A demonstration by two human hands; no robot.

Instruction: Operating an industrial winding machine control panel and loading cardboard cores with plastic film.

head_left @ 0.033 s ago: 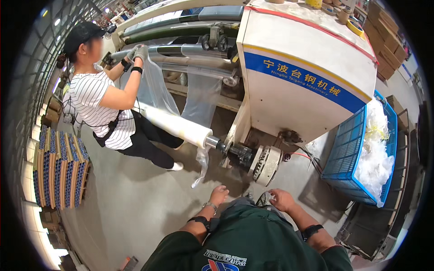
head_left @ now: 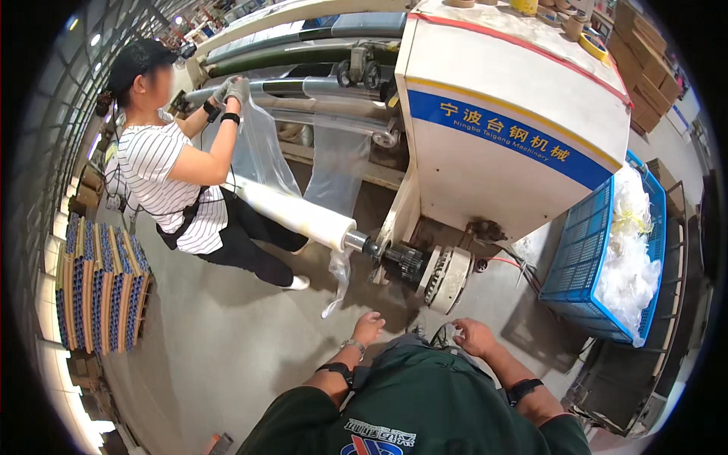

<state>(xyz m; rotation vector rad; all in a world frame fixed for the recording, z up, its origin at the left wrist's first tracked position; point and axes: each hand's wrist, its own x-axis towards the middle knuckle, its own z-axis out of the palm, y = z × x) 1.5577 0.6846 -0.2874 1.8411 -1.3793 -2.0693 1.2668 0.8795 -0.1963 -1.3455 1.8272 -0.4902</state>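
My left hand [head_left: 369,327] hangs in front of my chest with its fingers curled and nothing in it. My right hand [head_left: 474,336] is level with it, beside a small clear scrap [head_left: 446,334]; whether it grips the scrap is unclear. Just beyond both hands a roll of white film [head_left: 296,212] sits on a shaft that ends in a black gear [head_left: 406,262] and a pale wheel [head_left: 449,279]. A loose strip of film [head_left: 337,284] dangles from the roll's end. A co-worker in a striped shirt [head_left: 163,178] holds clear film [head_left: 265,144] with gloved hands [head_left: 231,89].
A big white machine housing with a blue band [head_left: 516,114] stands ahead. At the right, a blue crate [head_left: 580,250] holds white plastic scraps [head_left: 629,250]. Upright cardboard cores [head_left: 98,292] are stacked at the left. Cardboard boxes [head_left: 644,72] are piled at the back right. Grey concrete floor [head_left: 227,341] lies below.
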